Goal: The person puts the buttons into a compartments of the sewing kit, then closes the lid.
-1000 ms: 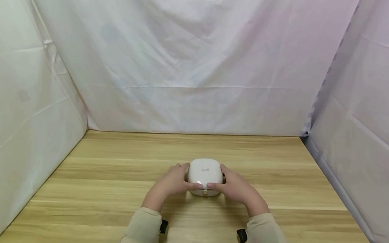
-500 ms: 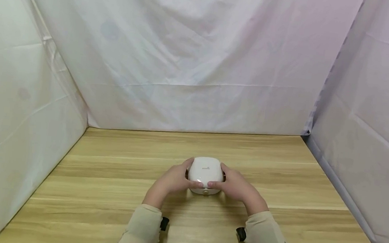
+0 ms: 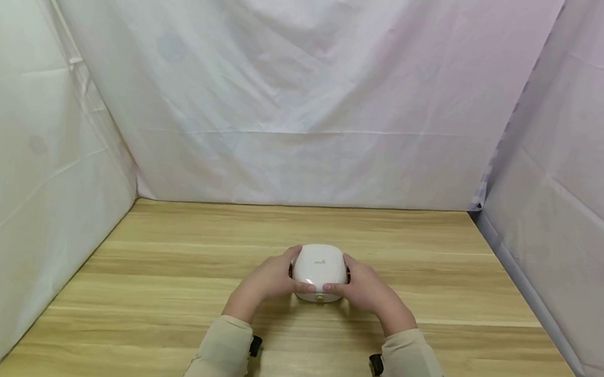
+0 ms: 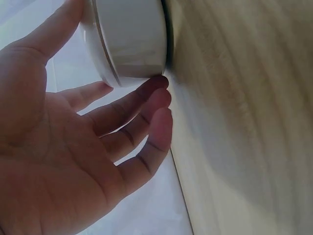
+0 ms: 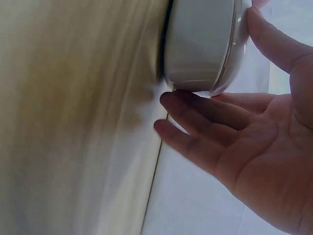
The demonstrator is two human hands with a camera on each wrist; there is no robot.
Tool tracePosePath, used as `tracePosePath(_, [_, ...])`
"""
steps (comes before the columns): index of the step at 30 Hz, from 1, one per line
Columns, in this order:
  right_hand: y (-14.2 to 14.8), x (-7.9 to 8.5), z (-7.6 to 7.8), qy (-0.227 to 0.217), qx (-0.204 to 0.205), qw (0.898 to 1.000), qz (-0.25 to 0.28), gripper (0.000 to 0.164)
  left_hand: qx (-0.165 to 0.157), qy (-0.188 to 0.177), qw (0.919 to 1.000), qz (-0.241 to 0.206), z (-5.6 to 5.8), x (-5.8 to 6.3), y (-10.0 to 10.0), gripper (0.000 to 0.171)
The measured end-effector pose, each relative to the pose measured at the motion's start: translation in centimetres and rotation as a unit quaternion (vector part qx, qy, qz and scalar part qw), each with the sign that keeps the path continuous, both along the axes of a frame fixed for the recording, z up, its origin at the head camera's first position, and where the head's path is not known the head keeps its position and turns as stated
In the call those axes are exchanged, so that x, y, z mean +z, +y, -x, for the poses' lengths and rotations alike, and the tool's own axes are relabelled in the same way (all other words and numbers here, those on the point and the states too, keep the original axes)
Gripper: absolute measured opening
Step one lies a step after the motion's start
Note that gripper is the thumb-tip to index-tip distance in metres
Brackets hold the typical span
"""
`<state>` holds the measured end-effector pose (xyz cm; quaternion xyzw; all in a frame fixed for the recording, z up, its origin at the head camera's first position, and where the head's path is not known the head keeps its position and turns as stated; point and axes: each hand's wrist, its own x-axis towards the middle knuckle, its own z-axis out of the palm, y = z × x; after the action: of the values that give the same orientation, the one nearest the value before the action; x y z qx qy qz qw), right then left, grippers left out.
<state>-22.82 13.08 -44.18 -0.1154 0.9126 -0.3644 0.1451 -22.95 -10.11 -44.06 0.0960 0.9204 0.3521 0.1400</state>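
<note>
A white rounded-square lidded box [image 3: 319, 264] sits on the wooden table, with small lettering on its lid and a small gold-toned knob on its front. My left hand [image 3: 270, 277] holds it from the left side, thumb along the lid's front edge. From the opposite side my right hand [image 3: 371, 289] holds it the same way, and the two thumb tips lie close together. In the left wrist view, fingertips [image 4: 159, 83] bend in at the box's side near the table. The right wrist view shows the lid seam and the other hand's fingers [image 5: 195, 105] against the box's lower side.
The wood-grain table [image 3: 211, 228] spreads around the box on all sides. Pale cloth curtains [image 3: 300, 91] hang behind it and at both sides. A dark wrist device [image 3: 256, 346] shows at the left sleeve, and another dark device [image 3: 376, 364] at the right.
The left index finger has shifted inward against the box's far left side. Both thumbs stay at the lid's front edge, and the box stays in place on the table.
</note>
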Motion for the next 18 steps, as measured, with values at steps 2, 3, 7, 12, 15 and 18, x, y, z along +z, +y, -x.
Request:
tracePosePath(2, [0.2, 0.2, 0.2, -0.002, 0.008, 1.0, -0.004, 0.095, -0.005, -0.005, 1.0, 0.001, 0.2, 0.1, -0.2, 0.104])
tracePosePath(3, [0.3, 0.3, 0.4, -0.004, 0.012, 1.0, -0.009, 0.097, -0.008, -0.007, 0.9999, 0.001, 0.3, 0.3, -0.2, 0.104])
tracePosePath(7, [0.8, 0.8, 1.3, -0.011, 0.033, 0.999, -0.028, 0.105, -0.019, -0.01, 0.9995, 0.023, 1.0, 0.8, -0.5, 0.105])
tracePosePath(12, [1.2, 1.1, 2.2, -0.022, 0.056, 0.998, -0.036, 0.103, -0.048, -0.014, 0.9976, 0.048, 1.6, 1.4, -0.7, 0.105])
tracePosePath(15, [1.3, 1.1, 2.5, -0.024, 0.061, 0.997, -0.043, 0.101, -0.065, -0.02, 0.9965, 0.049, 1.7, 1.6, -0.8, 0.104])
tracePosePath(18, [1.2, 1.2, 2.7, -0.022, 0.059, 0.997, -0.046, 0.099, -0.071, -0.015, 0.9959, 0.054, 1.9, 1.6, -0.8, 0.102])
